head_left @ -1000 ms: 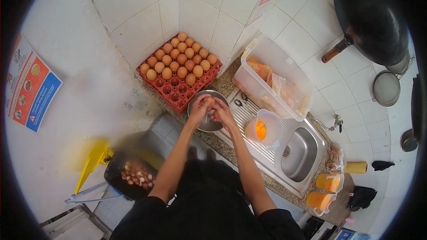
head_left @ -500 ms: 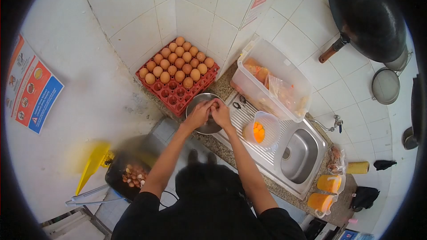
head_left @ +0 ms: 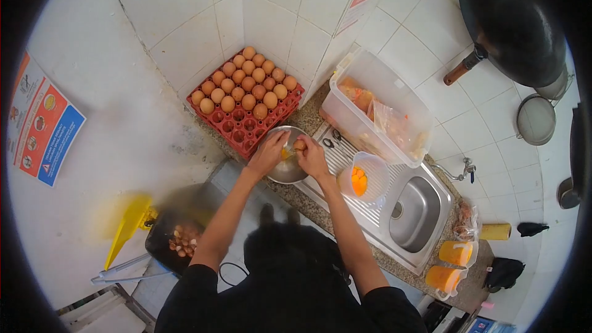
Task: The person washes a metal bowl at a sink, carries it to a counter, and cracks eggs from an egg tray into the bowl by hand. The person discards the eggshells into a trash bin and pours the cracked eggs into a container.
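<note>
Egg [head_left: 300, 145] | in right hand's [head_left: 309, 158] fingertip grip | above metal bowl [head_left: 288, 174]

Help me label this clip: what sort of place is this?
Probably a working kitchen: it has eggs in a large tray, a steel sink, and a wok against the tiled wall.

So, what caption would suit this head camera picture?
Left hand and right hand over a metal bowl, the right holding a brown eggshell, yolk between them.
</note>
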`<action>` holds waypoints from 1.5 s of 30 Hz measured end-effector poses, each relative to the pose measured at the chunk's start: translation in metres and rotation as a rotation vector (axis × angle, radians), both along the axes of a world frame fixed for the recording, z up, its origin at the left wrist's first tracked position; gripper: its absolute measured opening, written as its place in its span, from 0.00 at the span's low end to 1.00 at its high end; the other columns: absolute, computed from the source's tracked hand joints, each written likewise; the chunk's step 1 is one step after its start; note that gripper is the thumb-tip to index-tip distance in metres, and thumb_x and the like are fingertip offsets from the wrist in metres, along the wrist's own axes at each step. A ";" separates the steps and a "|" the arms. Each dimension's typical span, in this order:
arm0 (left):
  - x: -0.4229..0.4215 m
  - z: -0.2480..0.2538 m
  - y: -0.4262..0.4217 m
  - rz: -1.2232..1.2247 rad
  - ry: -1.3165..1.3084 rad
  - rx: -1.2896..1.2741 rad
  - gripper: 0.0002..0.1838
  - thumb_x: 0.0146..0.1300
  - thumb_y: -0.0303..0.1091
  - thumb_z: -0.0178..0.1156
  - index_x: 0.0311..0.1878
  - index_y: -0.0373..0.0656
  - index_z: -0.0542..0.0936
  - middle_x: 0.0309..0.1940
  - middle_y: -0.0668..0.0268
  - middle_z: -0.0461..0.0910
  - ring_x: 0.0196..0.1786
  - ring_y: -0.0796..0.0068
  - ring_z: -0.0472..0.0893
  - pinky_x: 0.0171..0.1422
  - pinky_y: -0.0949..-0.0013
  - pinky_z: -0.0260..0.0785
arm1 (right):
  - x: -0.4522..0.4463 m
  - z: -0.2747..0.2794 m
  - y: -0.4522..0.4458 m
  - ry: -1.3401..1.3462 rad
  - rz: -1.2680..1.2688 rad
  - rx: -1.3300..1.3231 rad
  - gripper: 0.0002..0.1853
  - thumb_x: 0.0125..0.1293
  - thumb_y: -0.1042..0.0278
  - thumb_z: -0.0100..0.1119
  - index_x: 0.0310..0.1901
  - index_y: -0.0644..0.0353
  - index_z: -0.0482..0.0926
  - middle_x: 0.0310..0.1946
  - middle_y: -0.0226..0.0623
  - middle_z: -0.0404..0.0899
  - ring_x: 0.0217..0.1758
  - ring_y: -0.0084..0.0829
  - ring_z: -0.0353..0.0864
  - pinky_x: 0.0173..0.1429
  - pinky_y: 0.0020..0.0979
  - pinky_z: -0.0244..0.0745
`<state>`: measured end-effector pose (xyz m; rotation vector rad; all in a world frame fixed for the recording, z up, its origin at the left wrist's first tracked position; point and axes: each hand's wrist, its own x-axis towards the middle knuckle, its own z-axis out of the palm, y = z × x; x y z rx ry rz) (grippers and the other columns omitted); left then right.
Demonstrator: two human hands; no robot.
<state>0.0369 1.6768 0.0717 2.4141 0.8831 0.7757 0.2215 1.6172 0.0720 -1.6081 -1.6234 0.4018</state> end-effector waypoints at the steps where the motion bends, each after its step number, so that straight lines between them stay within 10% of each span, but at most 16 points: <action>1: 0.000 0.000 0.001 0.016 -0.044 -0.025 0.26 0.67 0.22 0.51 0.69 0.34 0.70 0.64 0.47 0.72 0.67 0.49 0.72 0.70 0.56 0.68 | 0.002 0.002 -0.003 -0.043 -0.001 0.014 0.20 0.58 0.75 0.62 0.54 0.56 0.77 0.42 0.52 0.83 0.38 0.56 0.83 0.44 0.45 0.79; 5: 0.000 0.011 -0.003 0.085 -0.285 -0.371 0.21 0.75 0.29 0.47 0.68 0.36 0.71 0.62 0.54 0.75 0.63 0.61 0.77 0.65 0.60 0.71 | 0.003 0.029 -0.010 -0.180 0.025 0.089 0.24 0.59 0.76 0.64 0.58 0.59 0.73 0.45 0.51 0.80 0.42 0.55 0.82 0.48 0.47 0.78; 12: 0.011 0.038 -0.028 0.236 -1.338 -1.492 0.22 0.80 0.48 0.43 0.58 0.42 0.77 0.48 0.66 0.81 0.47 0.68 0.81 0.57 0.65 0.72 | -0.060 0.069 -0.013 0.340 -0.151 -0.102 0.26 0.58 0.65 0.74 0.57 0.59 0.76 0.45 0.45 0.82 0.39 0.40 0.83 0.45 0.37 0.77; 15: -0.024 0.042 -0.037 0.429 -1.751 -1.435 0.20 0.76 0.49 0.50 0.50 0.39 0.77 0.43 0.61 0.80 0.44 0.66 0.80 0.53 0.62 0.74 | -0.095 0.079 -0.001 0.165 0.144 0.194 0.17 0.59 0.63 0.73 0.47 0.60 0.82 0.38 0.41 0.84 0.36 0.36 0.84 0.44 0.35 0.77; 18: -0.103 0.024 -0.067 0.516 -2.083 -1.372 0.17 0.73 0.45 0.54 0.41 0.39 0.76 0.39 0.56 0.79 0.40 0.62 0.79 0.46 0.61 0.75 | -0.110 0.107 0.011 0.368 0.042 -0.299 0.13 0.60 0.63 0.72 0.43 0.59 0.83 0.35 0.40 0.84 0.40 0.40 0.84 0.47 0.37 0.78; 23: -0.275 -0.061 -0.168 1.359 -1.850 -0.574 0.12 0.73 0.42 0.54 0.37 0.44 0.72 0.31 0.63 0.75 0.36 0.67 0.76 0.35 0.67 0.69 | -0.107 0.091 0.076 0.158 0.067 0.017 0.13 0.61 0.65 0.69 0.46 0.58 0.83 0.39 0.42 0.84 0.42 0.44 0.84 0.46 0.41 0.78; 29: -0.360 -0.122 -0.267 2.013 -0.882 -0.628 0.13 0.74 0.42 0.54 0.44 0.41 0.76 0.36 0.62 0.79 0.39 0.66 0.79 0.42 0.66 0.72 | -0.183 0.094 0.152 -0.264 0.320 0.175 0.20 0.60 0.61 0.67 0.52 0.59 0.79 0.46 0.43 0.82 0.48 0.50 0.82 0.49 0.45 0.80; 35: -0.313 -0.122 -0.250 1.735 -0.126 -0.296 0.15 0.75 0.42 0.54 0.50 0.39 0.80 0.41 0.61 0.84 0.43 0.64 0.83 0.49 0.65 0.74 | -0.224 0.121 0.171 -0.753 0.373 -0.049 0.22 0.63 0.51 0.60 0.48 0.63 0.83 0.50 0.52 0.83 0.49 0.53 0.83 0.48 0.51 0.80; 39: -0.201 -0.049 -0.195 1.171 -0.729 -0.649 0.15 0.75 0.40 0.57 0.51 0.38 0.83 0.42 0.61 0.87 0.45 0.68 0.84 0.52 0.65 0.75 | -0.216 0.115 0.156 -0.510 0.162 0.027 0.32 0.64 0.37 0.60 0.38 0.69 0.83 0.40 0.58 0.84 0.43 0.53 0.85 0.48 0.47 0.80; 45: -0.071 0.051 -0.115 0.477 -1.592 -1.305 0.24 0.78 0.51 0.50 0.60 0.39 0.77 0.52 0.64 0.83 0.52 0.71 0.83 0.54 0.65 0.76 | -0.137 0.088 0.049 0.136 0.136 0.083 0.25 0.55 0.58 0.78 0.49 0.65 0.82 0.42 0.45 0.86 0.45 0.35 0.84 0.53 0.35 0.77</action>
